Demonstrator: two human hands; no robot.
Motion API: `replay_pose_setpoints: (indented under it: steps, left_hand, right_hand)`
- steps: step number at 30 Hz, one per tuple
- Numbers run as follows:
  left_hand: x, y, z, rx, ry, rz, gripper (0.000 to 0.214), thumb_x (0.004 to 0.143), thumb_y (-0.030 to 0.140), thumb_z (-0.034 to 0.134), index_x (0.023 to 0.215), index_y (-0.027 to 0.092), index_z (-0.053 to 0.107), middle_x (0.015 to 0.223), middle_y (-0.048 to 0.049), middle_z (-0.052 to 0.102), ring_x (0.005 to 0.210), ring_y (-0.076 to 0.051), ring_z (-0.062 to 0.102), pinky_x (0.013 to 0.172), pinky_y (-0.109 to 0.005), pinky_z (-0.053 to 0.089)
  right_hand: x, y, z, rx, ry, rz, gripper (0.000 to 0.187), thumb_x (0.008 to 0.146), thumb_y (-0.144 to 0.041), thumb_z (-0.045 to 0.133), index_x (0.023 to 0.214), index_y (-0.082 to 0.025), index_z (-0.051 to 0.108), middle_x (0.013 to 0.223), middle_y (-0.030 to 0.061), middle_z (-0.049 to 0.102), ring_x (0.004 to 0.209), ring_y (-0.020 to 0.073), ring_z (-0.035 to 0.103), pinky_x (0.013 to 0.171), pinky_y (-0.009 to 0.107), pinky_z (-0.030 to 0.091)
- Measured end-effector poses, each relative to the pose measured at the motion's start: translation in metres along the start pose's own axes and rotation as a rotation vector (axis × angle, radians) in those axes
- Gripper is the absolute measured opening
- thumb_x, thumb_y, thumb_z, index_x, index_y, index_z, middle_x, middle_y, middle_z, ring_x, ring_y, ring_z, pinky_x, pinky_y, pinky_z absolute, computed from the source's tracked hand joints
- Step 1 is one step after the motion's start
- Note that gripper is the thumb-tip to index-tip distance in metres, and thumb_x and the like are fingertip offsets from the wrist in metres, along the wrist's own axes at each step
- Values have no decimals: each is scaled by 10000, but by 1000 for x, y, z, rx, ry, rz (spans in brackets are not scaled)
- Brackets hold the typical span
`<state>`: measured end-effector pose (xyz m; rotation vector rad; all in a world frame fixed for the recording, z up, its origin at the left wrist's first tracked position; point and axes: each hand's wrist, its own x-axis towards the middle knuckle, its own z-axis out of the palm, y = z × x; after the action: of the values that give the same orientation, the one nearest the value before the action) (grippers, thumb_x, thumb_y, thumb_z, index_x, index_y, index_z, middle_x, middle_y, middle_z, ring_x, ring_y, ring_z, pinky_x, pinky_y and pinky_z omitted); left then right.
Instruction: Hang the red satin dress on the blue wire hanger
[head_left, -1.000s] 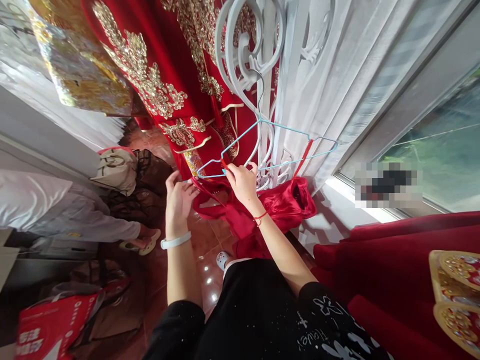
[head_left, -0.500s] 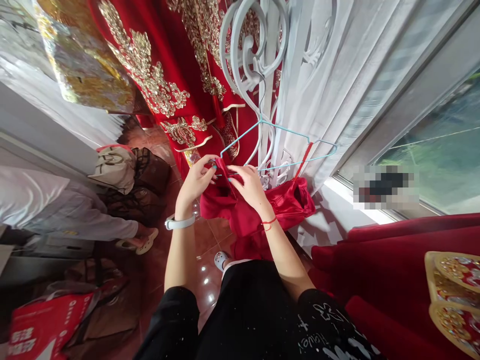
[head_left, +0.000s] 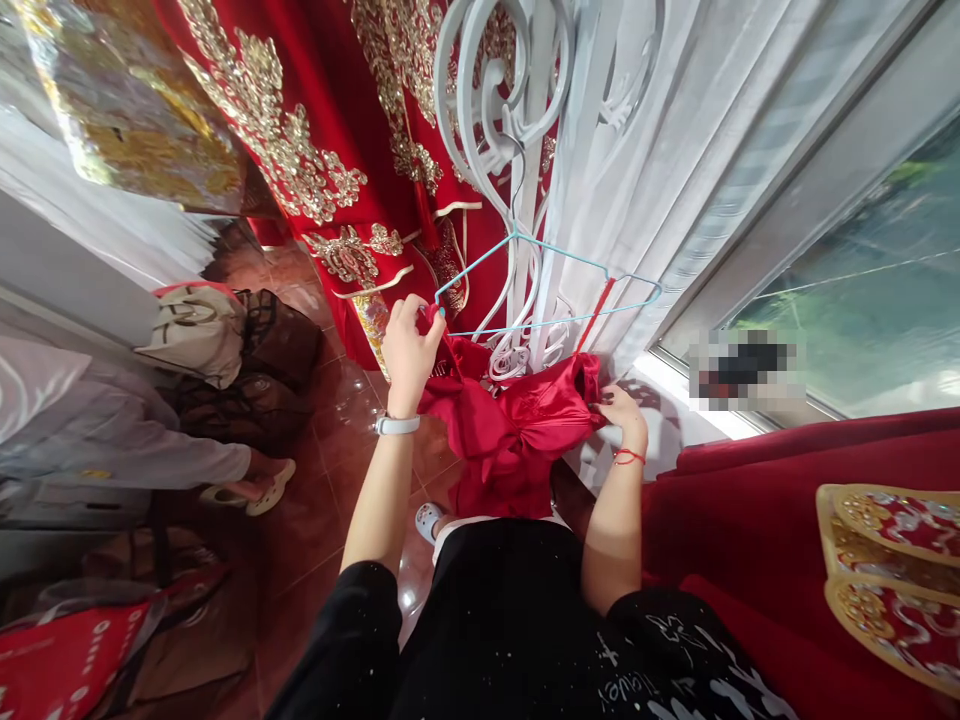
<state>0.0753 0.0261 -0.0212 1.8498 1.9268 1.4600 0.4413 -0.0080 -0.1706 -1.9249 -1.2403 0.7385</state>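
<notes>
A light-blue wire hanger [head_left: 559, 263] hangs from a white scrolled metal rack [head_left: 501, 120]. A red satin garment [head_left: 517, 420] droops below it, one thin red strap looped over the hanger's right end. My left hand [head_left: 411, 350] is closed on the garment's other strap at the hanger's left tip. My right hand [head_left: 621, 413] grips the garment's right edge, lower and to the right of the hanger.
A red gown with gold embroidery [head_left: 322, 150] hangs behind the rack, white curtains [head_left: 675, 130] and a window [head_left: 862, 290] to the right. Another person [head_left: 112, 440] stands at left near bags [head_left: 247, 350]. Red fabric [head_left: 787, 540] lies at right, a red bag [head_left: 67, 660] lower left.
My right hand let go at the hanger's left end and dropped to the garment's right edge. My left hand took over the strap at the hanger's left tip.
</notes>
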Motion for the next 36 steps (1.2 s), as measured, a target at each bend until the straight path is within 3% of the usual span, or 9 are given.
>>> replay_pose_setpoints:
  steps: [3, 7, 11, 15, 19, 22, 27, 31, 36]
  left_hand:
    - [1, 0, -1, 16, -6, 0, 75, 907, 282, 676, 926, 219, 639, 924, -35, 589, 689, -167, 511, 663, -278, 403]
    - [4, -3, -7, 3, -38, -3, 79, 893, 288, 665, 931, 223, 641, 894, -20, 579, 666, -156, 485, 654, -278, 386]
    - [7, -4, -7, -30, -55, 1, 73, 883, 279, 658, 925, 223, 637, 866, -8, 563, 661, -151, 459, 661, -274, 383]
    - [11, -6, -8, -51, -75, 26, 56, 888, 270, 644, 914, 223, 631, 847, -1, 539, 676, -155, 459, 702, -277, 405]
    - [15, -7, -12, -49, -76, 48, 54, 880, 268, 642, 896, 224, 614, 846, 4, 541, 680, -151, 453, 717, -273, 410]
    - [16, -8, -13, -54, -88, 46, 53, 884, 261, 639, 888, 220, 607, 842, 7, 544, 672, -145, 452, 715, -274, 412]
    - [11, -8, -8, -60, -125, 56, 40, 908, 251, 647, 906, 224, 617, 847, 3, 549, 695, -159, 496, 732, -282, 440]
    - [6, -9, -8, -15, -64, 54, 36, 919, 240, 669, 924, 217, 641, 875, -12, 547, 707, -168, 513, 737, -285, 444]
    - [4, -16, -10, -7, -6, 75, 81, 924, 270, 695, 973, 215, 661, 873, -9, 509, 701, -160, 493, 757, -294, 455]
  right_hand:
    - [-2, 12, -1, 127, 57, 137, 129, 695, -184, 688, 662, -223, 569, 535, -27, 556, 498, 146, 546, 584, 294, 521]
    - [1, 3, -18, 375, 135, 121, 171, 809, -301, 610, 670, -237, 534, 609, 10, 609, 588, 173, 619, 692, 334, 597]
    - [2, -21, -27, 729, 249, -54, 179, 863, -403, 529, 807, -244, 589, 926, 46, 732, 946, 187, 749, 996, 389, 605]
    - [-3, -55, -25, 1051, 467, -363, 246, 676, -349, 745, 885, -221, 726, 1028, 64, 782, 1098, 242, 764, 1134, 467, 546]
    - [5, -94, -39, 854, 608, -460, 209, 699, -311, 820, 841, -165, 772, 954, 105, 806, 1062, 273, 779, 1082, 471, 587]
    - [18, -123, -58, 656, 513, -540, 109, 776, -252, 787, 803, -147, 788, 931, 144, 808, 943, 239, 784, 977, 398, 617]
    - [22, -162, -86, 332, 338, -715, 84, 771, -197, 814, 734, -246, 757, 809, 52, 770, 847, 216, 743, 931, 399, 621]
    - [11, -173, -90, 228, 110, -676, 62, 782, -183, 785, 776, -240, 762, 838, 28, 780, 855, 233, 746, 901, 424, 637]
    - [10, -168, -83, 95, 109, -742, 186, 778, -103, 662, 906, -203, 751, 969, 41, 783, 967, 228, 735, 1003, 446, 594]
